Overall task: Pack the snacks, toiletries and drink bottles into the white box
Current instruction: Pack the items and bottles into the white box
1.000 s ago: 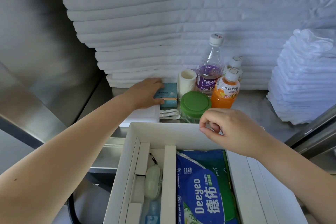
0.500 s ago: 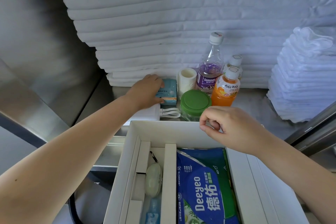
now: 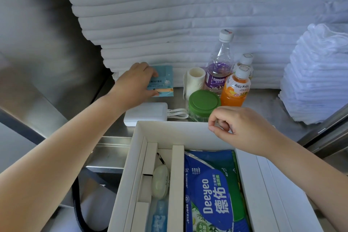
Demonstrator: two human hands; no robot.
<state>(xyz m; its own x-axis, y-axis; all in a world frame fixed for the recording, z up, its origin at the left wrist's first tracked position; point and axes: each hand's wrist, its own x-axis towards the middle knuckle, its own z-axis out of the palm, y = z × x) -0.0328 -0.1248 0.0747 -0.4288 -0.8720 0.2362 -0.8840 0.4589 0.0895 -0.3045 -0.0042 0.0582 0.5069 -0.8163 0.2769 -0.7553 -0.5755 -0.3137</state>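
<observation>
My left hand (image 3: 136, 83) grips a small teal packet (image 3: 163, 81) and holds it tilted up off the steel shelf, behind the white box (image 3: 169, 128). My right hand (image 3: 239, 128) hovers over the box's far rim, fingers curled with nothing in them. Inside the box lie a blue Deeyeo wipes pack (image 3: 212, 192) and a pale green case (image 3: 160, 184). On the shelf stand a clear Samwell water bottle (image 3: 219, 68), an orange Mogu Mogu bottle (image 3: 235, 88), a second small bottle (image 3: 244, 62), a green-lidded jar (image 3: 204, 102), a cream roll (image 3: 194, 81) and a white power bank (image 3: 146, 113).
A tall stack of folded white towels (image 3: 188, 15) fills the back of the shelf. A smaller pile of white cloths (image 3: 316, 81) sits at the right. Steel walls (image 3: 37, 43) close in on the left, and a black cable (image 3: 79, 203) hangs below the shelf edge.
My left hand has closed on the teal packet and lifted it up on edge, away from the power bank. My right hand stays over the box's far rim.
</observation>
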